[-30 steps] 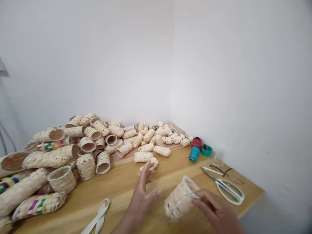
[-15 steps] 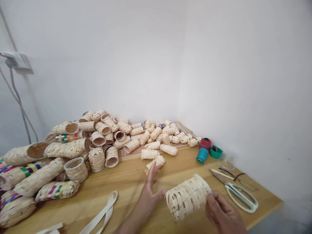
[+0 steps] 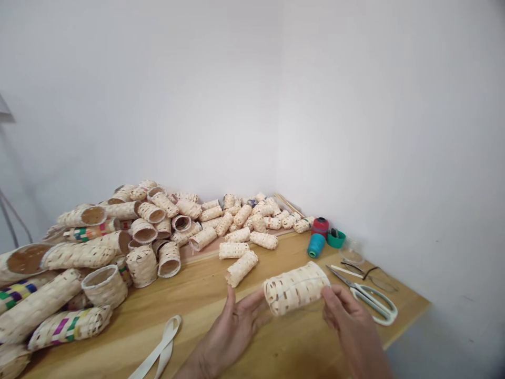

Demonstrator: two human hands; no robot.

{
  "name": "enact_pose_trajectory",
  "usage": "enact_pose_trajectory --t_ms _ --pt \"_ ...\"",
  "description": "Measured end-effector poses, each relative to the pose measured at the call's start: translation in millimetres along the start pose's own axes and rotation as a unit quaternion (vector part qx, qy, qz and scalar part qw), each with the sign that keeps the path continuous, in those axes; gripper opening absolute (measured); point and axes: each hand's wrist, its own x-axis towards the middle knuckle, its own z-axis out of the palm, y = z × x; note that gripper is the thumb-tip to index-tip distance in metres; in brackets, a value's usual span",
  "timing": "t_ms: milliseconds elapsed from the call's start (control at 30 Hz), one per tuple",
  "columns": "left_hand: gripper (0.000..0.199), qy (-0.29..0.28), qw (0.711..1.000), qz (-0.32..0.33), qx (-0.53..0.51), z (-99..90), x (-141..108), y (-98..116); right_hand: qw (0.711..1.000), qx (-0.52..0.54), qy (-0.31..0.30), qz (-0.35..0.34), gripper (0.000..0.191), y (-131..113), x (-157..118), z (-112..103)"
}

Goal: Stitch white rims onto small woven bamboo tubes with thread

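Observation:
A pale woven cylindrical basket (image 3: 294,289) is held above the table, lying nearly level with its right end slightly higher. A thin bluish thread runs along its side. My right hand (image 3: 347,316) pinches the basket's right rim between thumb and fingers. At the other end is my left hand (image 3: 236,326), with its thumb raised and its fingers stretched out toward the basket's left end; whether the fingertips touch it is hard to tell. A smaller woven basket (image 3: 242,268) lies on the table just beyond the left thumb.
A heap of woven baskets (image 3: 142,231) covers the table's left and back. White-handled scissors (image 3: 376,302), eyeglasses (image 3: 379,281), a blue thread spool (image 3: 316,245), a red spool (image 3: 320,227) and a green dish (image 3: 336,240) lie right. A white strap (image 3: 163,342) lies in front.
My left hand has drawn back from the small basket on the table to the held basket's left end. My right hand has raised and levelled the held basket. The view has shifted right.

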Motion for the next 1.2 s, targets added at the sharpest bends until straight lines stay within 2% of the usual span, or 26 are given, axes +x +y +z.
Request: enact_pose_trajectory --t_ms 200,333,467,700,800,967,1100,1200 --pt "0.075 0.015 1.0 -0.004 -0.024 -1.3 0.2 1.6 0.996 0.077 0.041 -0.007 0.044 2.3 7.3 -3.8" --pt "0.071 -0.023 0.994 -0.013 -0.105 -5.5 1.0 0.2 0.995 0.067 0.07 -0.004 0.046 6.7 9.1 -6.8" --pt "0.069 -0.054 0.985 -0.01 -0.164 -8.4 0.7 -1.0 0.997 0.032 0.072 0.007 0.048 15.4 7.5 -6.0" --pt "0.069 -0.03 0.977 0.0 -0.212 -10.9 0.1 2.0 0.997 0.037 0.064 0.009 0.046 20.9 8.3 -9.9" --pt "0.07 -0.032 0.976 0.002 -0.213 -12.2 0.8 2.9 0.998 0.012 0.062 0.018 0.046 26.1 7.1 -10.9" --pt "0.068 -0.02 0.977 0.022 -0.21 -16.7 2.4 2.2 0.998 0.028 0.059 0.016 0.046 29.3 6.1 -13.4" --pt "0.061 0.017 0.98 0.046 -0.194 -18.7 3.1 1.3 0.999 -0.019 0.023 0.022 0.049 33.0 4.4 -11.8" --pt "0.057 0.068 0.981 0.048 -0.175 -18.5 3.5 3.8 0.998 -0.057 -0.003 0.033 0.051 32.8 4.7 -8.8"
